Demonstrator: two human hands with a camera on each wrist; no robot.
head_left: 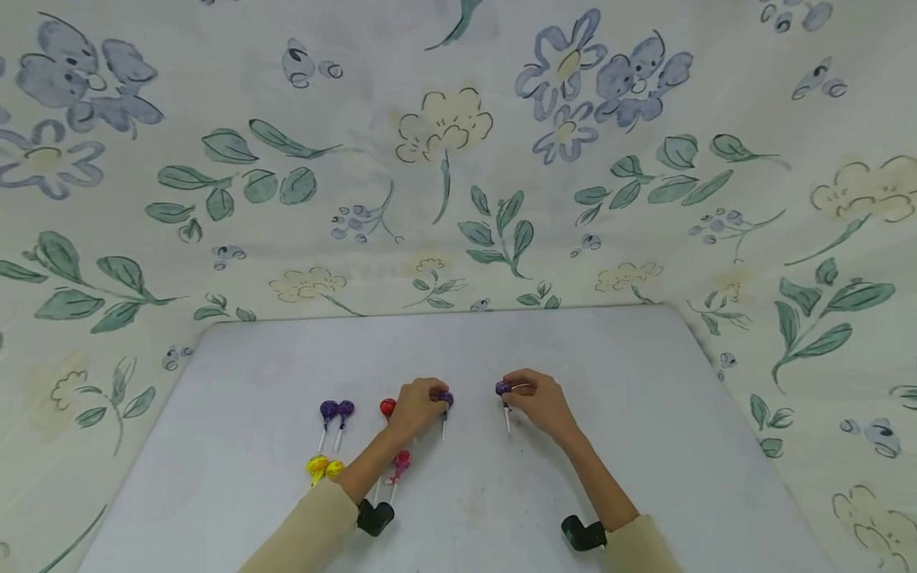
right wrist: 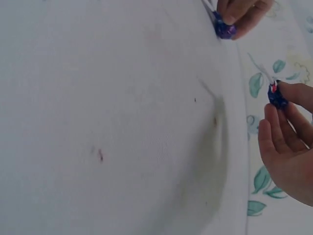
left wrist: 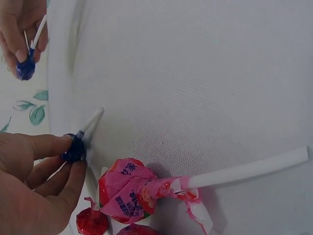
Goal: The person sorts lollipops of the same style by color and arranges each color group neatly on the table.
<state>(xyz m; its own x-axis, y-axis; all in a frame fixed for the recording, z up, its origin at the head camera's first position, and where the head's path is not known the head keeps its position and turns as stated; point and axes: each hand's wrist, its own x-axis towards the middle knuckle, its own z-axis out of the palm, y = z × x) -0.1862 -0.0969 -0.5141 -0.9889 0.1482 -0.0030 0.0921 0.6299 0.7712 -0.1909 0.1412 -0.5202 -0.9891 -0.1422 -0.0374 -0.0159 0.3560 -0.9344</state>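
My left hand (head_left: 418, 407) pinches a purple lollipop (head_left: 447, 398) by its wrapped head, its white stick pointing toward me. In the left wrist view this lollipop (left wrist: 74, 148) looks dark blue, held between thumb and fingers close over the table. Farther right, my right hand (head_left: 540, 404) pinches another purple lollipop (head_left: 503, 387) between thumb and fingertips. A second white stick (head_left: 521, 387) shows beside those fingers. The right wrist view has the right hand's lollipop (right wrist: 277, 98) raised off the table surface. A red lollipop (head_left: 388, 407) lies just left of my left hand, partly covered by it.
Two purple lollipops (head_left: 337, 409) lie side by side on the white table (head_left: 609, 350), at the left. Nearer me are yellow lollipops (head_left: 318, 465), partly behind my left sleeve, and a pink lollipop (head_left: 403, 459). Flowered cloth (head_left: 444, 239) surrounds the table's back and sides.
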